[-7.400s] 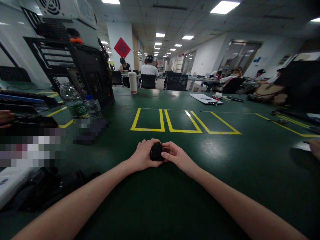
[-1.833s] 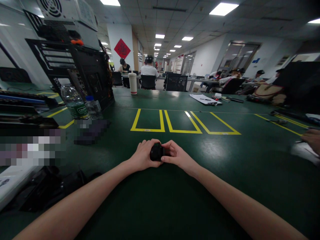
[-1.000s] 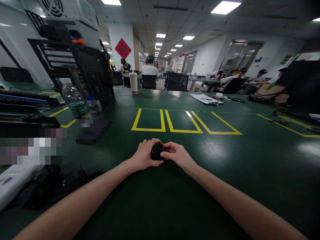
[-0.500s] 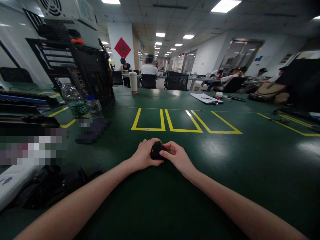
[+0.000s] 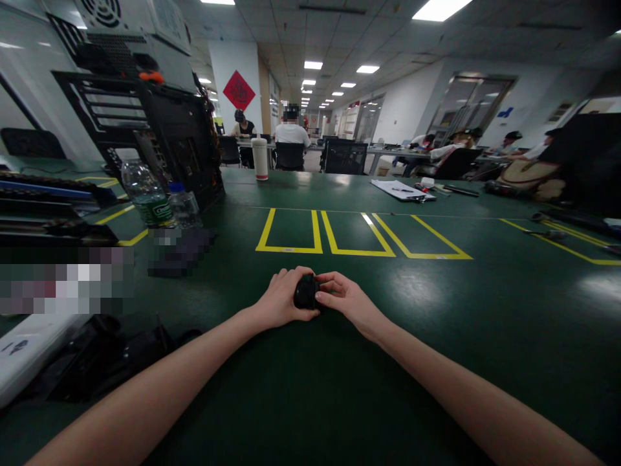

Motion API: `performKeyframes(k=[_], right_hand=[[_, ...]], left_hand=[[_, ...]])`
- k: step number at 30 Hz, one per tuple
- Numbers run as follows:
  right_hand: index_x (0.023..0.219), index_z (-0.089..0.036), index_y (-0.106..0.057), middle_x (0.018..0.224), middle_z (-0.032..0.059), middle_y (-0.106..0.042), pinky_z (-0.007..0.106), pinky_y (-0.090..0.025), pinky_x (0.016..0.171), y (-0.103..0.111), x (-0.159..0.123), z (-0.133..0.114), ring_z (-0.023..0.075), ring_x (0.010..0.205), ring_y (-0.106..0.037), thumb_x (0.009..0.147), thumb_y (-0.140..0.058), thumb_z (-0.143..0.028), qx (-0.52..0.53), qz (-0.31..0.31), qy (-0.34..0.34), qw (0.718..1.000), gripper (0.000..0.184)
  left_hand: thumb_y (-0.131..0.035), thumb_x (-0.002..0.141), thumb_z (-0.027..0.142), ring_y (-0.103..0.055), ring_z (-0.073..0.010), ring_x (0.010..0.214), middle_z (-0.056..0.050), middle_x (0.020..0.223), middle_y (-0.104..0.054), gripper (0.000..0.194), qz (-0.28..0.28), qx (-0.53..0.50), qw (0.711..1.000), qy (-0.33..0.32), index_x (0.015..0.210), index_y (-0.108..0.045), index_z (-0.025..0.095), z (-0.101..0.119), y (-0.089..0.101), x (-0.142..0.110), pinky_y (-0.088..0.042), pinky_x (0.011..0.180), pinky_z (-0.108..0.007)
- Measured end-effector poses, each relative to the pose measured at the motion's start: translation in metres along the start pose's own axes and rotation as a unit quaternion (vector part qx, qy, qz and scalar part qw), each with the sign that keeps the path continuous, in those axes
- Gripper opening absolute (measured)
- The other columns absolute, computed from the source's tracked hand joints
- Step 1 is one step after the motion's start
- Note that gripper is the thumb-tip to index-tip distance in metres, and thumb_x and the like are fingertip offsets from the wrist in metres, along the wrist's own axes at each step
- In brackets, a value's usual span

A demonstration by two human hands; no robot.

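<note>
A small, glossy black rounded object (image 5: pixel 305 294) sits between my two hands over the green table; its exact kind I cannot make out. My left hand (image 5: pixel 287 299) wraps round its left side, thumb below and fingers over the top. From the right, my right hand (image 5: pixel 343 299) has its thumb and fingertips at the object's right edge in a pinch. The fingers cover part of that edge. Beyond the hands, yellow tape outlines (image 5: pixel 288 250) mark the green table (image 5: pixel 310 395).
On the left stand a black computer case (image 5: pixel 179 139), a water bottle (image 5: pixel 145 194) and a smaller blue-capped bottle (image 5: pixel 183 206). A white power strip (image 5: pixel 29 349) lies nearer. Further back are a white tumbler (image 5: pixel 261 158) and a clipboard with paper (image 5: pixel 400 189). People sit at far tables.
My right thumb and fingertips have shifted slightly right, toward the object's edge, so more of its black surface shows. My left hand keeps its hold. The view has moved slightly.
</note>
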State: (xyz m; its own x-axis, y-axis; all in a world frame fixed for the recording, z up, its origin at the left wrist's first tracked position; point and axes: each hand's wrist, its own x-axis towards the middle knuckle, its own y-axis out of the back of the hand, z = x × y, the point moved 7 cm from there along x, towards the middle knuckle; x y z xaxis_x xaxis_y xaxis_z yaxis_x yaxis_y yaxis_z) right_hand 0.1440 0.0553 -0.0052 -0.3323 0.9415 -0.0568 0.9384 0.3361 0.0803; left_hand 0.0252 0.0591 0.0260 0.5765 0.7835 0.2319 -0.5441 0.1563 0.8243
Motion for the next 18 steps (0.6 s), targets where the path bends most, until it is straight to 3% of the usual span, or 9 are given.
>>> performKeyframes(k=[8, 18], right_hand=[[0.092, -0.02, -0.049, 0.102, 0.0009, -0.055, 0.037, -0.043, 0.087, -0.006, -0.004, -0.012, 0.0174, 0.096, -0.056, 0.065, -0.065, -0.017, -0.012, -0.036, 0.062, 0.997, 0.032], [0.092, -0.02, -0.05, 0.097, 0.0018, -0.056, 0.036, -0.045, 0.082, -0.004, 0.0, -0.008, 0.0163, 0.089, -0.057, 0.07, -0.06, -0.023, -0.007, -0.018, 0.056, 0.998, 0.025]], left_hand=[[-0.064, 0.064, 0.038, -0.047, -0.0225, 0.086, -0.004, 0.102, -0.049, 0.055, -0.006, -0.006, 1.0, -0.014, 0.11, -0.037, 0.025, 0.0, -0.001, 0.0, -0.037, 0.073, -0.035], [-0.067, 0.059, 0.039, -0.046, -0.0233, 0.085, -0.003, 0.1, -0.049, 0.06, 0.021, 0.009, 1.0, -0.006, 0.11, -0.037, 0.026, -0.011, -0.009, 0.003, -0.036, 0.073, -0.036]])
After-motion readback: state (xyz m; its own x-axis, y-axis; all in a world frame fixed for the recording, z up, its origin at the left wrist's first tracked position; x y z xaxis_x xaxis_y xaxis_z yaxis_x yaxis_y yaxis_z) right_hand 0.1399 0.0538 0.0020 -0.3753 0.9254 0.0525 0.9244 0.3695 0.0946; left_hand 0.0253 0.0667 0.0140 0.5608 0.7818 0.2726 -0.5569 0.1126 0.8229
